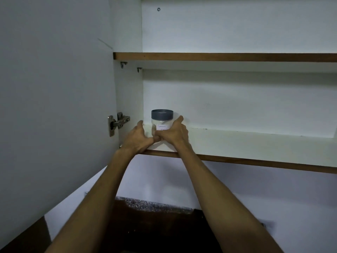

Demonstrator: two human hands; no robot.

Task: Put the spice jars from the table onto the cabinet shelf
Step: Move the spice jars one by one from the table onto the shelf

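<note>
A clear spice jar (162,121) with a grey lid and a handwritten white label stands upright at the far left of the lower cabinet shelf (255,143), close to the cabinet's side wall. My left hand (138,137) cups the jar from its left side and my right hand (175,133) wraps its right side, thumbs meeting in front of it. Both hands hide the jar's lower half. No other jar is in view.
The open cabinet door (54,106) stands at the left with a metal hinge (118,123). An upper shelf (228,57) runs above. A dark speckled countertop (155,216) lies below, between my forearms.
</note>
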